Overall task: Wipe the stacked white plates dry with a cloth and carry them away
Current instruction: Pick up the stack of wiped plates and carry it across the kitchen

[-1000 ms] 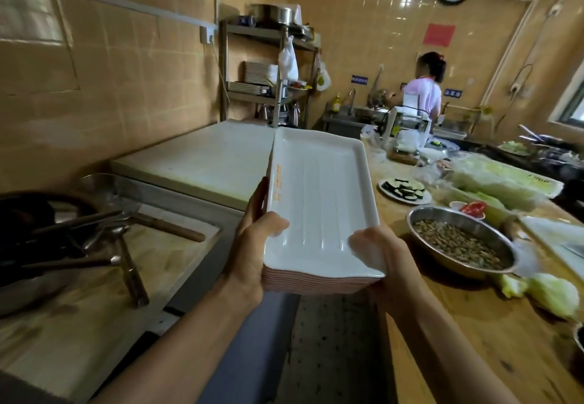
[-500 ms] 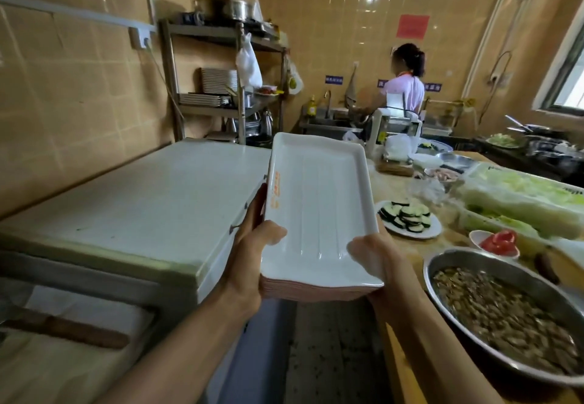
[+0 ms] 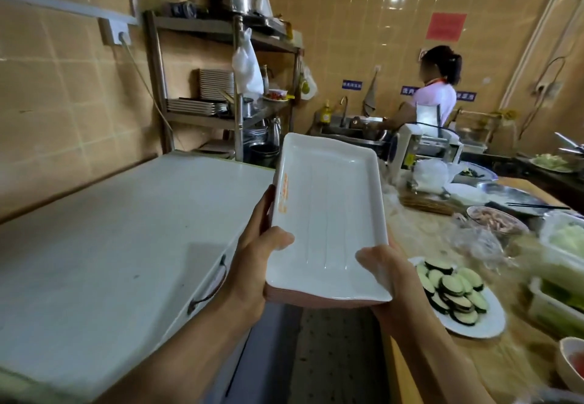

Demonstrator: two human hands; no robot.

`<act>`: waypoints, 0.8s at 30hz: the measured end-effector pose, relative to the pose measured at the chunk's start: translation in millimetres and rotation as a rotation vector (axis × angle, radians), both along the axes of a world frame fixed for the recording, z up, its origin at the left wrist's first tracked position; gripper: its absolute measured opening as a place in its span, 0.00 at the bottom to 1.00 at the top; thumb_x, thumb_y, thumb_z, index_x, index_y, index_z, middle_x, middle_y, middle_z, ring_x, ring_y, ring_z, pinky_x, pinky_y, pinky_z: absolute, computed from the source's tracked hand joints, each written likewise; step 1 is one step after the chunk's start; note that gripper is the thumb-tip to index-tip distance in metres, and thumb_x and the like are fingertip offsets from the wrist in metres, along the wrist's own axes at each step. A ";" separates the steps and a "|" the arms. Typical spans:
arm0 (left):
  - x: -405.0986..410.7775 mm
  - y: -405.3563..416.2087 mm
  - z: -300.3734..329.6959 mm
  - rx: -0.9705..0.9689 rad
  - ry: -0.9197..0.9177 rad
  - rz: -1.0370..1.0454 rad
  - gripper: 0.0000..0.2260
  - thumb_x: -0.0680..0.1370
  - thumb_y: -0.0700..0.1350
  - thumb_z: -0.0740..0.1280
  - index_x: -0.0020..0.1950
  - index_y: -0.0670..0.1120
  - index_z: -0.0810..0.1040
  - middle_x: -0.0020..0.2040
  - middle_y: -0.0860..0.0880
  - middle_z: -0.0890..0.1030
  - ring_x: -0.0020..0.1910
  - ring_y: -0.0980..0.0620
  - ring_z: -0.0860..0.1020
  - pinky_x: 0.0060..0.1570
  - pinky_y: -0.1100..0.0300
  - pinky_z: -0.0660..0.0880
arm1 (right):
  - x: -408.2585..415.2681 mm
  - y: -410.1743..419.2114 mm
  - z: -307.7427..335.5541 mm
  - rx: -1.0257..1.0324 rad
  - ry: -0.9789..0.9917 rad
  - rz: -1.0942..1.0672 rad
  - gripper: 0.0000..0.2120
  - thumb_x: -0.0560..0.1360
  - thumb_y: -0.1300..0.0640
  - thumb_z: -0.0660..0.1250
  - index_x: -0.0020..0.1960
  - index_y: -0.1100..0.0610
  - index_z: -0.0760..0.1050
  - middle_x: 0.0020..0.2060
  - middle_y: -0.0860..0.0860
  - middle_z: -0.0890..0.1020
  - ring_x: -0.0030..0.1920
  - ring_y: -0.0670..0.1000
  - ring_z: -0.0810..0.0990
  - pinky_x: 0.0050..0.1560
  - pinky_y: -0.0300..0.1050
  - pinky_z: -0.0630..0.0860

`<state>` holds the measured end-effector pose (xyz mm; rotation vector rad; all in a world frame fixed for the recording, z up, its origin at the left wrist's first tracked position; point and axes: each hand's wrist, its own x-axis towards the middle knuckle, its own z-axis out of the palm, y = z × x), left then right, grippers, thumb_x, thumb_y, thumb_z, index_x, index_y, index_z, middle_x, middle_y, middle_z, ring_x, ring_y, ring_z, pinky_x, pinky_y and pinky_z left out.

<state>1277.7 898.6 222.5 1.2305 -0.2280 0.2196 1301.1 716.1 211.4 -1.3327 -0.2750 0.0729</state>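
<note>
A stack of white rectangular plates [image 3: 325, 214] floats at chest height over the aisle, held level between both hands. The top plate has shallow ribs and orange print along its left rim. My left hand [image 3: 252, 255] grips the stack's left near corner, thumb on the rim. My right hand [image 3: 384, 271] clasps the right near corner, thumb on top and fingers underneath. No cloth is visible.
A white chest freezer [image 3: 126, 239] runs along the left. On the right is a wooden counter [image 3: 420, 223] with a plate of sliced eggplant [image 3: 455, 293], bowls and vegetables. A metal rack [image 3: 227, 87] with plates stands ahead; a person [image 3: 433, 97] works at the far sink.
I have walked forward along the aisle with the stack in both hands. The wok station and the metal bowl have dropped out of view; the rack and sink are closer.
</note>
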 end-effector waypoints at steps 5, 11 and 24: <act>113.0 13.5 -10.7 -0.012 0.005 -0.027 0.30 0.66 0.42 0.63 0.68 0.58 0.70 0.57 0.49 0.81 0.54 0.47 0.80 0.44 0.54 0.79 | 112.0 16.8 -11.1 -0.027 0.014 -0.144 0.19 0.66 0.65 0.64 0.50 0.44 0.73 0.36 0.48 0.82 0.36 0.48 0.82 0.28 0.35 0.76; 260.9 32.3 0.6 -0.035 0.040 -0.076 0.29 0.65 0.42 0.63 0.66 0.58 0.72 0.56 0.50 0.82 0.53 0.48 0.81 0.41 0.57 0.79 | 247.6 32.4 2.4 -0.045 -0.067 -0.093 0.29 0.60 0.59 0.64 0.60 0.43 0.72 0.41 0.44 0.83 0.41 0.46 0.83 0.35 0.38 0.78; 513.0 29.4 -6.0 -0.066 0.067 -0.021 0.31 0.65 0.42 0.64 0.68 0.58 0.70 0.59 0.47 0.80 0.55 0.43 0.80 0.44 0.51 0.80 | 515.4 28.0 -6.9 -0.035 -0.036 0.006 0.35 0.57 0.55 0.68 0.65 0.51 0.69 0.41 0.45 0.83 0.39 0.46 0.83 0.31 0.38 0.77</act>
